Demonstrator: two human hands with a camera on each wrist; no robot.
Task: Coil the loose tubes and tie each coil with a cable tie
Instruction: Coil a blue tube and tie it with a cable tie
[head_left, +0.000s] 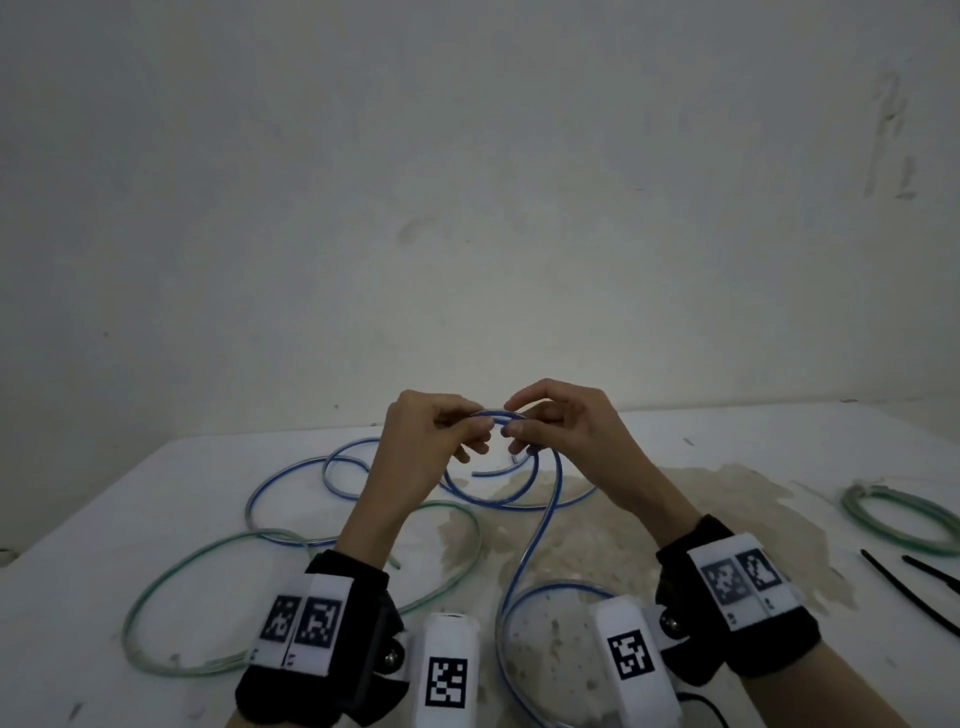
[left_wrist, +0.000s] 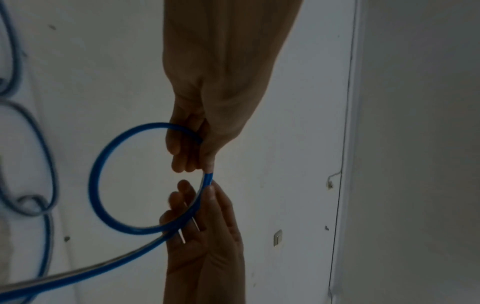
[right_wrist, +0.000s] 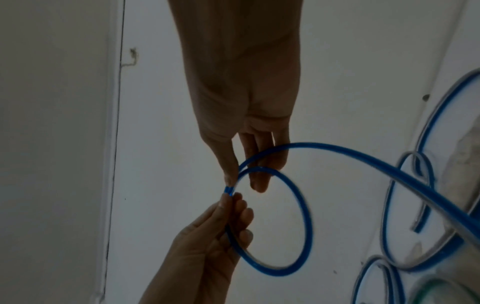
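Note:
Both hands are raised over the white table (head_left: 156, 493). Between them arches a blue tube (head_left: 493, 413), bent into a small loop (left_wrist: 103, 174) (right_wrist: 298, 205). My left hand (head_left: 478, 423) (left_wrist: 197, 162) pinches the loop where its strands meet. My right hand (head_left: 511, 423) (right_wrist: 241, 179) pinches the same tube right beside it, fingertips almost touching. The rest of the tube drops to the table and curls near my wrists. A second blue tube (head_left: 311, 461) and a loose green tube (head_left: 208, 548) lie uncoiled on the left.
A coiled green tube (head_left: 849, 506) lies at the right edge of the table. Black cable ties (head_left: 904, 588) lie just in front of it. A brownish stain (head_left: 623, 519) spreads over the middle of the table, and a pale wall stands behind.

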